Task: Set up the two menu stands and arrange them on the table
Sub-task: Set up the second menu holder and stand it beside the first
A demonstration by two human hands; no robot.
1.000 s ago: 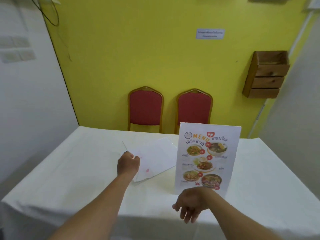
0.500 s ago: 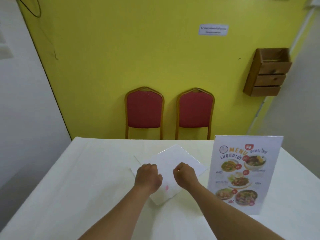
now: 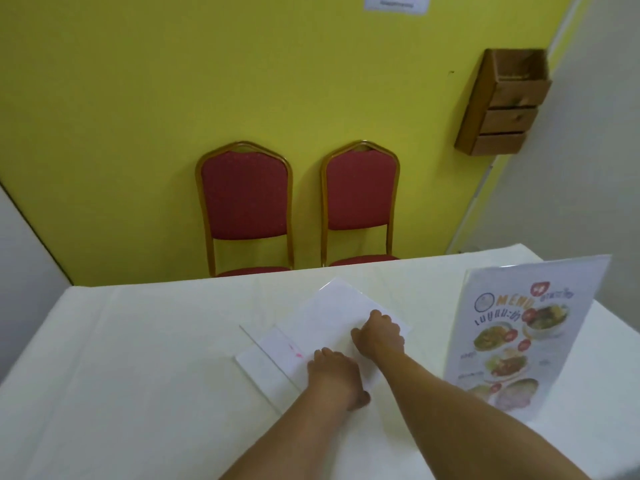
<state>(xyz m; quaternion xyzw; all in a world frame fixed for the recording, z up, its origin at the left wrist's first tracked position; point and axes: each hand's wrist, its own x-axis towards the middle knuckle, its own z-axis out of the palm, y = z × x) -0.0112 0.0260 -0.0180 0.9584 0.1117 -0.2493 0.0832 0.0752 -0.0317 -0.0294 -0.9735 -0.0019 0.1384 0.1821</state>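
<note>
One menu stand (image 3: 519,337) stands upright at the right of the white table (image 3: 138,358), its printed food pictures facing me. The second menu stand (image 3: 322,317) lies flat in the middle of the table, blank white side up, with a small pink mark near its left end. My left hand (image 3: 336,377) presses on its near edge with curled fingers. My right hand (image 3: 379,336) grips the sheet a little farther back. Fingertips of both hands are hidden underneath.
Two red padded chairs (image 3: 246,202) with gold frames stand behind the table against a yellow wall. A wooden box shelf (image 3: 504,105) hangs on the wall at the right. A white wall runs along the right side.
My right hand left the standing menu and joined my left on the flat one. The flat stand has turned and slid slightly; my view has shifted left, so the upright menu sits farther right.
</note>
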